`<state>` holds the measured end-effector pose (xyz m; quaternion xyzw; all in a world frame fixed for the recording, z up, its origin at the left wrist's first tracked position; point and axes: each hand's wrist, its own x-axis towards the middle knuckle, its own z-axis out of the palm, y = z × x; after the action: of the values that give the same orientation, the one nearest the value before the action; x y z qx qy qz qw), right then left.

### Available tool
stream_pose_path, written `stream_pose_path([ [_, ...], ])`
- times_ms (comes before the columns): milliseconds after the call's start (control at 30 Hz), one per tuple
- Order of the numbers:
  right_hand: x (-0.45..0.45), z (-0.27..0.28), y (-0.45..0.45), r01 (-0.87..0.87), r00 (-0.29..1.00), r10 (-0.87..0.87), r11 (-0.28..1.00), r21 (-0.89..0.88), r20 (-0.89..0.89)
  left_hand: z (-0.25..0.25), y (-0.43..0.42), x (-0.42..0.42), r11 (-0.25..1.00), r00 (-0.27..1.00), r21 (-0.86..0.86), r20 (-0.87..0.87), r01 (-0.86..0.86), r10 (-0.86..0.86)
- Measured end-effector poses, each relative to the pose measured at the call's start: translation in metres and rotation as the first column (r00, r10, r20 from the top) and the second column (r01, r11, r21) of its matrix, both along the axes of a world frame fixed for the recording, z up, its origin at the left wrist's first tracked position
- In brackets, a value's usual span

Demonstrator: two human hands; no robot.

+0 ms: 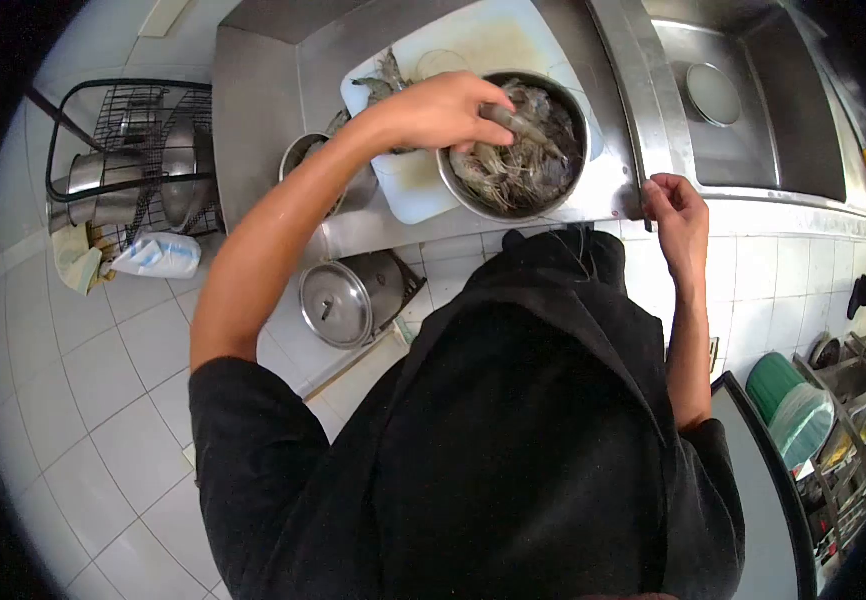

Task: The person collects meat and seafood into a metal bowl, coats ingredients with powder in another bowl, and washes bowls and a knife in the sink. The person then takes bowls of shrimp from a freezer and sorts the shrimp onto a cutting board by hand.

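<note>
My left hand (443,112) reaches over a round metal bowl (581,172) with its fingers closed on a grey raw shrimp (515,124). More shrimp (528,182) fill the bowl beneath it. The bowl stands partly on a white cutting board (493,35), where a few other shrimp (390,72) lie near the left edge. Under my left forearm sits a second metal container (298,155), its contents mostly hidden. Off to the right, my right hand (681,212) has its fingers curled at the raised metal counter edge (625,95), seemingly gripping its front end.
A metal sink (753,170) holding a round metal item (714,95) is at the right. To the left, a black wire rack (133,130) carries metal pots. A lidded pot (336,305) stands below the counter. At lower right are a green bin (778,385) and a cluttered shelf (858,400).
</note>
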<state>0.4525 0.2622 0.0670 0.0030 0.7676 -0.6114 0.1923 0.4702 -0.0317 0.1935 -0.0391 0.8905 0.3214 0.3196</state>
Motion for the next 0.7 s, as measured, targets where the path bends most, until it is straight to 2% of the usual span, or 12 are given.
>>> stream_pose_path([
  [33,0.0,0.001,-0.001,-0.01,1.0,0.01,1.0,0.024,0.002,0.008,-0.011,0.007,1.0,1.0,-0.013,-0.011,-0.004,0.004],
  [100,-0.001,0.0,-0.003,-0.032,0.999,0.033,0.999,0.041,-0.025,0.021,-0.034,0.023,0.874,0.925,0.304,0.101,-0.379,0.366],
  [133,0.0,0.001,-0.005,-0.04,0.999,0.041,0.999,0.023,-0.027,0.022,-0.044,0.034,0.772,0.869,0.42,0.093,-0.476,0.485],
  [167,-0.001,0.001,-0.007,-0.052,0.998,0.052,0.999,0.007,-0.03,0.021,-0.055,0.042,0.77,0.86,0.413,0.072,-0.486,0.505],
  [233,-0.001,0.003,-0.016,-0.077,0.996,0.076,0.997,-0.032,-0.045,0.009,-0.082,0.059,0.278,0.614,0.691,0.298,-0.667,0.731],
  [267,-0.001,0.007,-0.019,-0.088,0.996,0.088,0.996,-0.009,-0.025,-0.004,-0.096,0.066,0.137,0.546,0.716,0.38,-0.685,0.746],
  [300,-0.001,0.011,-0.023,-0.098,0.995,0.098,0.995,0.017,-0.005,-0.016,-0.105,0.072,0.124,0.534,0.725,0.369,-0.678,0.761],
  [367,-0.002,0.012,-0.031,-0.135,0.99,0.137,0.99,0.038,-0.039,-0.041,-0.117,0.081,-0.194,0.316,0.694,0.535,-0.694,0.783],
  [433,-0.001,0.012,-0.035,-0.144,0.989,0.146,0.989,0.037,-0.035,-0.063,-0.126,0.085,-0.242,0.267,0.692,0.542,-0.68,0.797],
  [500,0.002,0.017,-0.038,-0.183,0.981,0.186,0.981,0.068,-0.049,-0.082,-0.134,0.084,-0.401,0.171,0.658,0.628,-0.637,0.759],
  [567,0.008,0.02,-0.042,-0.165,0.984,0.169,0.984,0.074,-0.055,-0.092,-0.135,0.077,-0.455,0.141,0.657,0.648,-0.601,0.749],
  [700,0.021,0.016,-0.046,-0.178,0.983,0.18,0.982,0.062,-0.028,-0.105,-0.127,0.074,-0.338,0.159,0.727,0.52,-0.597,0.839],
])
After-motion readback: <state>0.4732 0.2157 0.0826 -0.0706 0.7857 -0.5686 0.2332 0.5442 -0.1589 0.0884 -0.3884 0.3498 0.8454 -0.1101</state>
